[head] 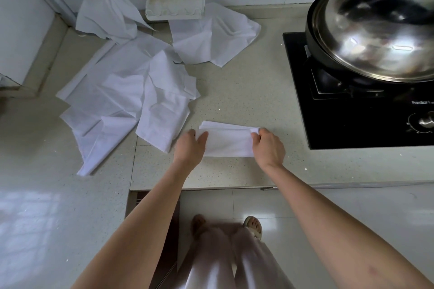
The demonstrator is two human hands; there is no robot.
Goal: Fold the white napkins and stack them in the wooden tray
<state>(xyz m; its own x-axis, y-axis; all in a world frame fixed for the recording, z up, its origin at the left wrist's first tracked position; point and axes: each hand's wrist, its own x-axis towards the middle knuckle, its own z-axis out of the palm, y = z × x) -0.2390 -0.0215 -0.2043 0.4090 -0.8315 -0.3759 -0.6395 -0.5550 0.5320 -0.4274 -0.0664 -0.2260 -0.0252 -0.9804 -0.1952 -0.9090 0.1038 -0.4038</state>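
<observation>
A pale speckled bench point(246, 91) is seen from above, with two bare arms reaching forward over it. A partly folded white napkin point(226, 142) lies flat on the bench near its front edge, between the two hands. The left hand point(190, 146) is laid on the napkin's left end with the thumb spread on top and the fingers curled round the edge. The right hand point(267, 145) pinches the napkin's far right corner between thumb and fingertips. The hands are held apart, one at each end.

A heap of unfolded napkins point(131, 98) is spread on the bench to the left, its nearest edge just beside the left hand. Two more crumpled napkins point(211, 40) are seen further back, near a white wire rack point(175, 4) against the wall. To the right a black hob point(366, 110) carries a pan under a steel lid point(385, 23). No wooden tray is in view.

The fold is judged to be under way. If the pinched corner is let slip, the layers could spring open and the edges be left uneven. If the napkin is dragged leftward, the loose heap could be caught and pulled along. A corner swung to the right could be brought onto the hob; whether that is hot cannot be told.
</observation>
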